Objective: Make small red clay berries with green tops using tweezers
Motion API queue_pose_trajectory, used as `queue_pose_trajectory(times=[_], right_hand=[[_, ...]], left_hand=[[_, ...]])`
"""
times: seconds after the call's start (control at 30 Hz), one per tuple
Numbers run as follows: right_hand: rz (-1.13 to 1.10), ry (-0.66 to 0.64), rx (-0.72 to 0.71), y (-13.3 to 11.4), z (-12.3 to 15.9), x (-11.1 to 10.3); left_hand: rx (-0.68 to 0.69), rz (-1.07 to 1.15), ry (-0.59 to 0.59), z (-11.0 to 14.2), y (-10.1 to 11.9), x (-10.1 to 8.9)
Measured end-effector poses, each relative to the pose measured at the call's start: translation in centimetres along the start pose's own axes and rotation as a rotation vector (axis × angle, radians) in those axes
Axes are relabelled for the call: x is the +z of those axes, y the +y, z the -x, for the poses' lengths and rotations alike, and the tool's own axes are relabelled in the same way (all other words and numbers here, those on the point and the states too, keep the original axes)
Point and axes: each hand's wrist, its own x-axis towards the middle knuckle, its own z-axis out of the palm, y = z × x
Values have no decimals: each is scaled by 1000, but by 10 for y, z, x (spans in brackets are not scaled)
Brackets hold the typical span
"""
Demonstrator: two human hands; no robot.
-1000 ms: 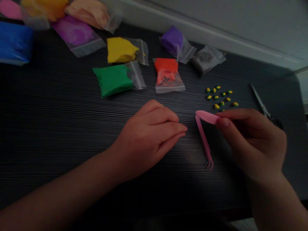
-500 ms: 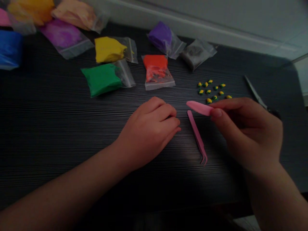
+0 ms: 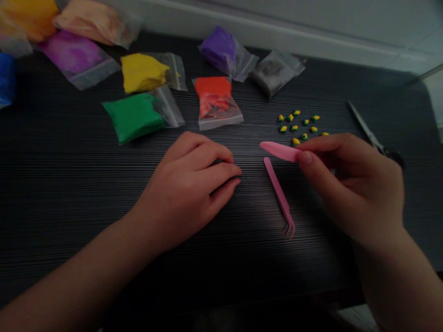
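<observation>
My right hand pinches a pink clay knife between thumb and forefinger, its blade pointing left above the table. Below the blade lies a pair of pink tweezers with bent tips toward me. My left hand rests low over the dark table, fingers curled and thumb tip close to the forefinger tip; whatever may be between them is too small or hidden to make out. A tiny green speck shows just right of those fingertips. Several small yellow-and-green clay pieces lie beyond the knife, partly behind my right hand.
Bags of clay line the back: green, yellow, red-orange, purple, grey, with magenta, peach, orange and blue leftward. Scissors lie behind my right hand. A pale wall borders the table.
My left hand has drawn slightly left and its thumb shows more; the green speck has come into sight. My right hand keeps the knife nearly still. The view has shifted a little right.
</observation>
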Motion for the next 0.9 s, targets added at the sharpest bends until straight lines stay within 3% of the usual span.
queue_pose_trajectory(times=[0.53, 0.9], right_hand=[[11, -52, 2, 4, -1, 0], [-2, -48, -31, 8, -2, 2]], left_hand=[[90, -138, -40, 14, 1, -8], [-12, -108, 6, 11, 0, -5]])
